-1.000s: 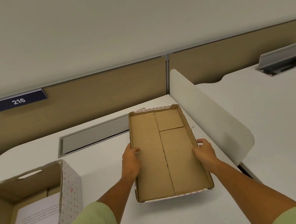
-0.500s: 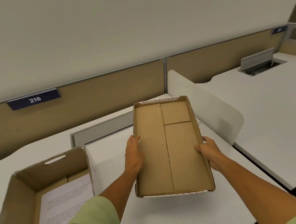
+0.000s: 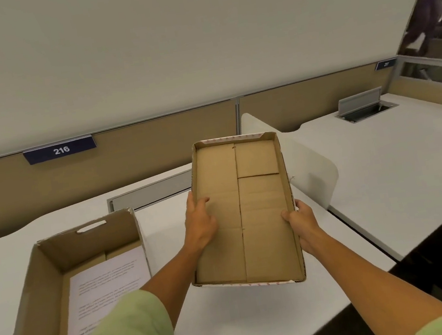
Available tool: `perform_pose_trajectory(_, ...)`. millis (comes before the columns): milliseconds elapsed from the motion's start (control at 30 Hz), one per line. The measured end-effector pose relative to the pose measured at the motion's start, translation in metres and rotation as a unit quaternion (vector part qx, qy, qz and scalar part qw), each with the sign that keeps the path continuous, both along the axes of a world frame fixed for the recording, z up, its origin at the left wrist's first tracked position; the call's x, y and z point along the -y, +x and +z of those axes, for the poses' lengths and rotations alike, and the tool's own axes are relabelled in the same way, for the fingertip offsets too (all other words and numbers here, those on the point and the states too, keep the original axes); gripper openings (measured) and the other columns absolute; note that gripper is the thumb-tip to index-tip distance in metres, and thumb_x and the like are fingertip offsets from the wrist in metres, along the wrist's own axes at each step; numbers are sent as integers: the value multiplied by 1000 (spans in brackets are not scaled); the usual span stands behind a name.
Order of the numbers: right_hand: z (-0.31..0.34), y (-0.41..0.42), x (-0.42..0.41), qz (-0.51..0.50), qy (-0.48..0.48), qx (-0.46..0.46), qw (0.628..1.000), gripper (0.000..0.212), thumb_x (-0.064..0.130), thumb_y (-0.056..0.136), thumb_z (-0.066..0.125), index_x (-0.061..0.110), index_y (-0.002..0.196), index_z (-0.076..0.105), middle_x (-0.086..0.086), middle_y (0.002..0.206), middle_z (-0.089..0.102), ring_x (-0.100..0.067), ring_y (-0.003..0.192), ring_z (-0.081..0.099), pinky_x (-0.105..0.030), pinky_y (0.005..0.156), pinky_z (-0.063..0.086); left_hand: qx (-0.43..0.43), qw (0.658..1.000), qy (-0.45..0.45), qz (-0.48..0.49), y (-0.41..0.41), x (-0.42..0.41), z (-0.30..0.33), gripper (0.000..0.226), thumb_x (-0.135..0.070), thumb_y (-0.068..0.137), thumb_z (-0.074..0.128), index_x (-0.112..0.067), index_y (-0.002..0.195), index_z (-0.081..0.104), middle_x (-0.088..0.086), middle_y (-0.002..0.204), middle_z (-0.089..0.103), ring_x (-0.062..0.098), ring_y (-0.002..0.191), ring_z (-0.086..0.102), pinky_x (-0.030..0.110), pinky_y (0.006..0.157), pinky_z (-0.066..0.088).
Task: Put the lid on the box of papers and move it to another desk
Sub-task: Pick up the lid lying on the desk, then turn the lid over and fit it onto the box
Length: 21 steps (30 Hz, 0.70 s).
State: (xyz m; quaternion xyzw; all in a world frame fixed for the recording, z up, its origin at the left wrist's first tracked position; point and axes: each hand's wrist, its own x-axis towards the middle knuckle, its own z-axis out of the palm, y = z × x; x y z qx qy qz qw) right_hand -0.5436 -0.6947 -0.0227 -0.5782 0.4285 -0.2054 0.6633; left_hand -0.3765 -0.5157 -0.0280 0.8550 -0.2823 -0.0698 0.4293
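Both hands clamped on the lid (image 3: 244,209), left hand (image 3: 200,223) on one long edge, right hand (image 3: 300,220) on the other. It's come up off the tabletop (image 3: 237,322) since a second ago, underside facing up, just right of the open box (image 3: 56,266) with papers (image 3: 106,287).
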Motion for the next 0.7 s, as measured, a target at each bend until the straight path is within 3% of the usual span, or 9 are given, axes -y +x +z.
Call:
perform_pose_trajectory(100,10,-13,-7,14,5,17,1000,54,5,98,54,17,149,39,-12,127,60,-30,106,65,-49,87,59,18,999,24,37,-18,-1,9,51,-8,89,58,-19,137,46,8,163,12,35,148,20,53,120,22)
perform_pose_trajectory(167,18,-23,-13,19,10,36,999,53,3,98,54,16,147,39,-12,124,60,-30,105,66,-50,86,60,30,996,50,60,-35,-1,17,53,-9,89,57,-19,139,45,10,164,10,36,151,9,55,121,8)
perform_pose_trajectory(233,27,-33,-21,26,12,58,998,50,1,97,53,18,142,41,-11,120,61,-30,102,67,-49,82,61,39,996,48,70,-53,0,26,51,-15,90,56,-18,140,45,10,164,10,36,151,6,54,121,6)
perform_pose_trajectory(433,45,-66,-52,72,-29,86,993,43,2,99,50,23,135,42,-5,118,62,-22,97,66,-40,74,61,41,997,6,61,-114,9,57,57,-48,92,53,-21,141,44,7,161,23,27,150,19,48,119,25)
perform_pose_trajectory(533,41,-81,-70,94,-91,82,988,43,3,99,50,24,136,40,-2,126,54,-19,101,62,-41,79,62,4,999,-33,37,-150,13,76,57,-46,94,53,-13,140,45,8,147,46,24,137,42,38,108,37)
perform_pose_trajectory(700,46,-98,-98,106,-143,89,980,42,3,100,47,21,135,34,-1,124,49,-17,98,60,-41,84,61,7,999,-40,18,-192,10,95,49,-46,95,53,-11,127,59,7,130,62,21,122,56,34,101,45)
